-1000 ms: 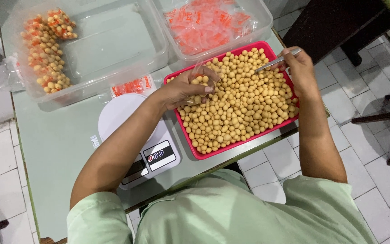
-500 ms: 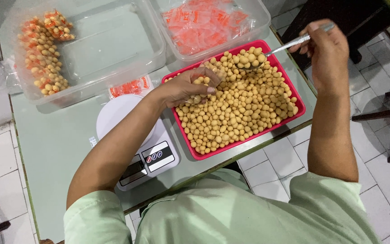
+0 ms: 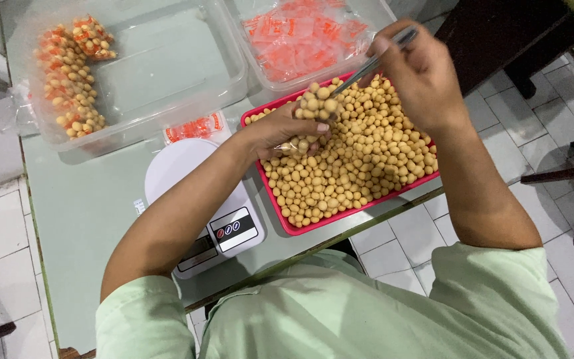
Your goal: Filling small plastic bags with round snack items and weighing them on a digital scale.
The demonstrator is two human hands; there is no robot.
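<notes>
My left hand (image 3: 280, 133) holds a small clear bag (image 3: 302, 143) open over the left end of a red tray (image 3: 287, 223) full of round tan snack balls (image 3: 360, 166). My right hand (image 3: 420, 73) grips a metal spoon (image 3: 363, 66) by its handle. The spoon's bowl is heaped with balls and sits right at the bag's mouth, just above my left fingers.
A white kitchen scale (image 3: 224, 223) stands left of the tray on the pale green table (image 3: 81, 219). A clear tub (image 3: 167, 66) at the back left holds several filled packets (image 3: 68, 73). Another tub (image 3: 300, 33) holds empty orange-printed bags. One loose packet (image 3: 194, 126) lies by the scale.
My right hand scooped balls from the tray's far side, lifted the spoon and carried it left to the bag. My left hand stayed over the tray holding the bag.
</notes>
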